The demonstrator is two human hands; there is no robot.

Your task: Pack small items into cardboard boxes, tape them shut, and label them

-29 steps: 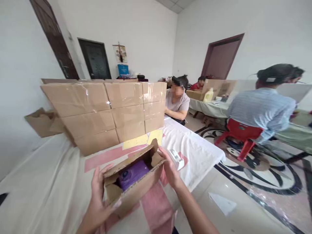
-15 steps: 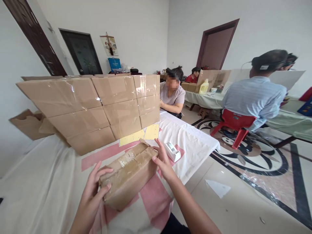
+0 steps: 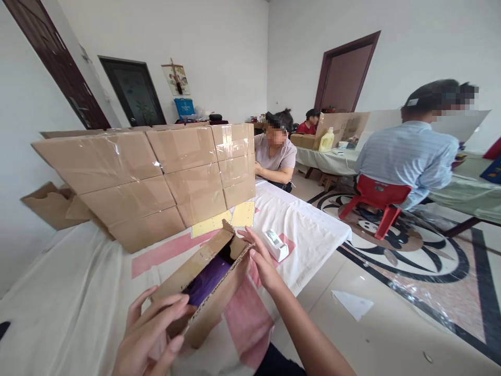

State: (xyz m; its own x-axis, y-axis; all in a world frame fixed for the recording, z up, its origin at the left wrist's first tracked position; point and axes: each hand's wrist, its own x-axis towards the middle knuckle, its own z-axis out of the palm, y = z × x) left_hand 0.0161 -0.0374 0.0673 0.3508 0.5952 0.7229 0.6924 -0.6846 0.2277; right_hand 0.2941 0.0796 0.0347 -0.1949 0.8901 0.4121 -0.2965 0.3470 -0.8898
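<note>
A: ok, head cam (only view). There's an open cardboard box between the hands, over the near part of the cloth-covered worktop, with a purple item down inside. Any tips?

B: Hands are well apart, one per end. Left hand has its fingers over the near-left rim, right hand is against the far-right end. Can't tell how hard either is gripping. I'd keep the right one as the brace and work the left fingers along the edge gently, cuz that corrugated rim looks ragged and would probably tear. Keep it level so the purple thing doesn't slide.

A: Any brands?

B: Nothing I can read. Blue container at the back has pale lettering, too small. Yellow jug, same, no legible label. No printing I can make out on the stacked cartons or white tape dispenser either.
</note>
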